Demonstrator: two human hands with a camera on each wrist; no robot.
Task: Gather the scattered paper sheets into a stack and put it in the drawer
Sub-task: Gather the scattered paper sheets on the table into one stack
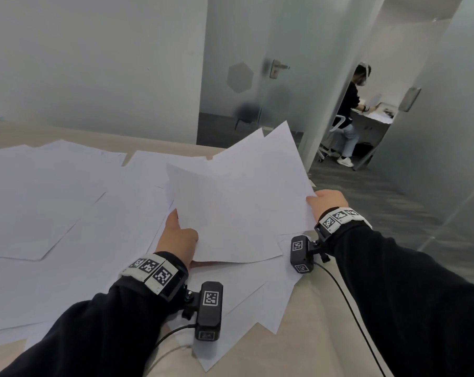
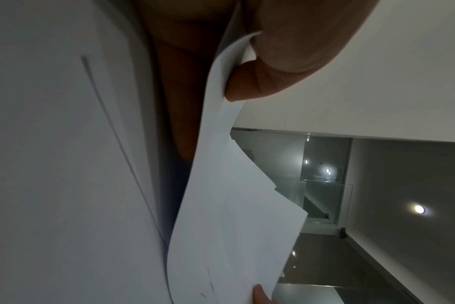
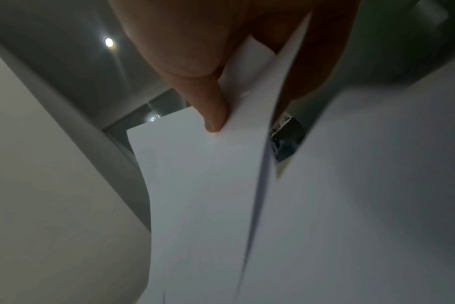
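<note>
A loose bunch of white paper sheets is lifted off the beige table between both hands. My left hand pinches its near left corner, thumb on top, as the left wrist view shows on the sheets. My right hand pinches the right edge; the thumb presses on the paper in the right wrist view. Many more white sheets lie scattered and overlapping across the table to the left and under the held bunch. No drawer is in view.
The table's right edge drops to grey carpet. Frosted glass walls and a glass door stand behind the table. Another person sits at a desk in the far room. Cables trail from both wrist cameras.
</note>
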